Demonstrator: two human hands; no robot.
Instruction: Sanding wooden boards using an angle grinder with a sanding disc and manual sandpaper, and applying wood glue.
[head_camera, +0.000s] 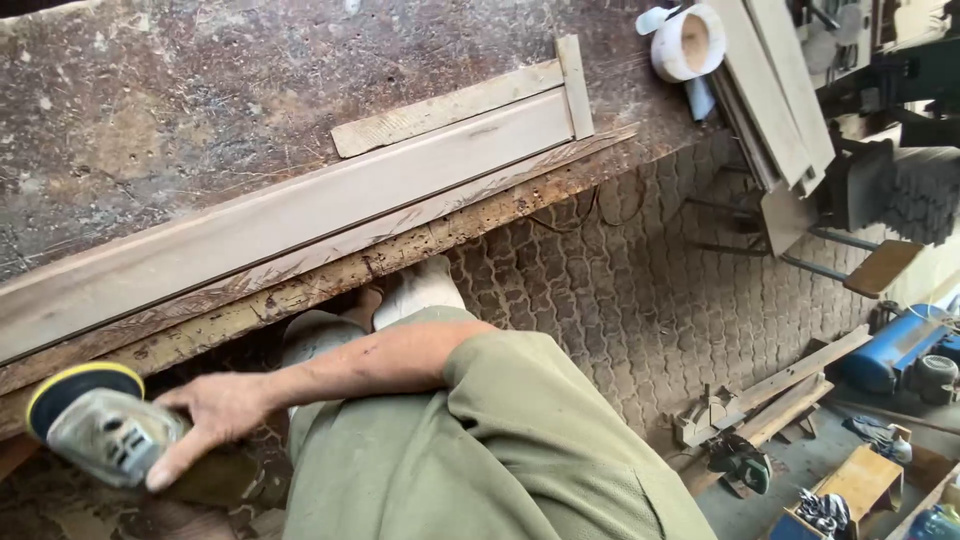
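**Sander held low, off the bench edge**

A grey, dust-coated power sander with a round yellow-rimmed pad hangs below the near edge of the workbench, toward its left end, with the pad facing up toward the bench's underside. One hand holds it, fingers wrapped over the body and thumb underneath. Which hand this is, the head view does not settle; it reaches across from the right, so I take it for the right. The other hand is out of view.

The grip looks one-handed and loose at the tool's end. If the pad catches the worm-eaten, ragged front edge of the old brown wooden workbench, the sander may twist out of the fingers and drop toward the person's foot in a pale shoe on the patterned paving just below.

Along the near edge lies a long pale planed wooden board, with a shorter rough strip behind it. Neither appears clamped, so a knock from beneath could shift them off the edge.
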